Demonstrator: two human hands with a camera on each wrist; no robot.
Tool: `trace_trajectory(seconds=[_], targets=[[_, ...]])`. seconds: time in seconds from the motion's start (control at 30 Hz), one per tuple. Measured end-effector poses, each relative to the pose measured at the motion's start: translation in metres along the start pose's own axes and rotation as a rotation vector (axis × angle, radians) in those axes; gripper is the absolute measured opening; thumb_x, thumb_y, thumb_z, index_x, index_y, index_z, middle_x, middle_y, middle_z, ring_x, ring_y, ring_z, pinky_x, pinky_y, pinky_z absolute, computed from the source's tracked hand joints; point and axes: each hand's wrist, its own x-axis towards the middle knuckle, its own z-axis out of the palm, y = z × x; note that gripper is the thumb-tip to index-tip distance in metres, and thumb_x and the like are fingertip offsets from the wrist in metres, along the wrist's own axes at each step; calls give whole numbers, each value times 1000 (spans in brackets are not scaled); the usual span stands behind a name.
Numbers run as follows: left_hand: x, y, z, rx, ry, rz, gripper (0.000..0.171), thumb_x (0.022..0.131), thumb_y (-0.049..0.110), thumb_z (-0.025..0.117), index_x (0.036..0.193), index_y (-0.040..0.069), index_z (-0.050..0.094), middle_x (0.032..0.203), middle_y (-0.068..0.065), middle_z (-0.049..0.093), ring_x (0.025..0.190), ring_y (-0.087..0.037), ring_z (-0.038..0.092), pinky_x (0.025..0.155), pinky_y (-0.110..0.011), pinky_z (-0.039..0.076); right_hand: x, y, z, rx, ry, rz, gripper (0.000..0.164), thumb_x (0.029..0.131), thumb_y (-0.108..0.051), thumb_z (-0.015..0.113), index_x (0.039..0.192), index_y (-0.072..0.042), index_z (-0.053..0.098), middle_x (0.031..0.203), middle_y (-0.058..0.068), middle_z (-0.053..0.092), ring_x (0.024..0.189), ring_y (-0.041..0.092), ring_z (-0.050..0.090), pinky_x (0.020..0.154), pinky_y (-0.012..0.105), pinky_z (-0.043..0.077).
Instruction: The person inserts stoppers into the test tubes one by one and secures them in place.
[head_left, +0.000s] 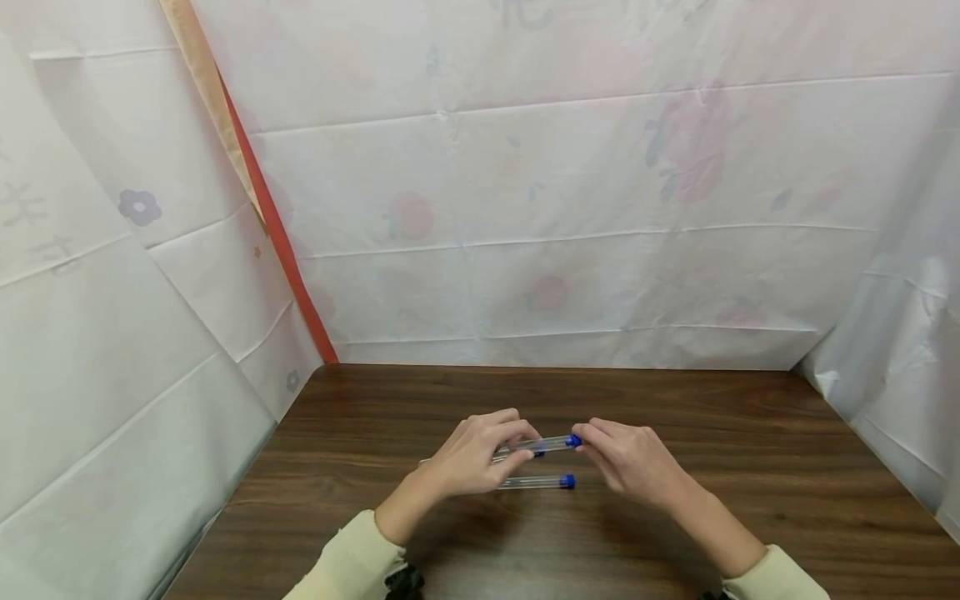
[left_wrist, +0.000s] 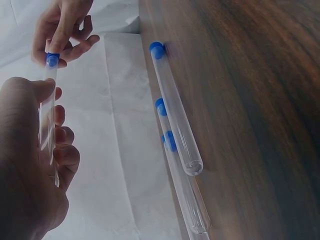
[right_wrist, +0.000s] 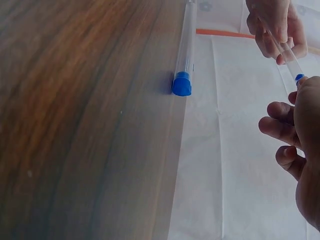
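Observation:
Above the table, a clear test tube with a blue stopper is held level between both hands. My left hand grips its glass body, thumb on one side and fingers curled on the other. The thumb and fingertips of my right hand pinch the blue stopper, which sits in the tube's mouth. Below them a second stoppered test tube lies on the wood. In the left wrist view, three stoppered tubes lie on the table, the nearest tube in front of two others.
The dark wooden table runs back to a white printed sheet. More sheeting hangs on the left, and on the right. A red strip comes down to the table's far left corner.

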Motion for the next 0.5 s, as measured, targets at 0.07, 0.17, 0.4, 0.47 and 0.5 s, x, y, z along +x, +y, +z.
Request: trace_trajectory(seconds=[0.07,0.17,0.4,0.47,0.5], targets=[[0,0,0,7,-2,3,14,103,17,77,116,18,79,88,-2,64,69,6,37,63,-11,29,0,-1,0,18,-20,21,37,122,-31,42,110,-11,71,86,-8,68,68,-7,50,58,7,42],[0,-1,1,21,2,15,13,103,17,77,115,18,80,89,-1,64,69,4,41,63,-11,30,-1,-2,-1,52,-50,59,36,122,-32,43,111,-12,71,88,-7,70,70,-8,50,60,7,42],[0,-1,3,47,1,21,12,103,18,78,115,18,80,89,3,63,69,-3,50,64,-11,31,-2,-4,-2,140,-119,141,12,117,-15,60,109,-14,69,85,-9,65,73,-11,46,63,7,41],[0,0,3,48,-6,18,12,104,19,78,116,18,80,90,3,63,68,-7,54,64,-10,31,-2,-5,-3,181,-142,170,10,112,-7,66,107,-15,69,83,-11,61,72,-13,43,62,7,40],[0,0,3,49,-9,17,12,104,19,77,116,18,80,90,3,63,69,-8,55,64,-10,31,-1,-6,-4,202,-154,186,13,110,-4,68,106,-16,68,81,-11,59,72,-13,41,61,8,39]])
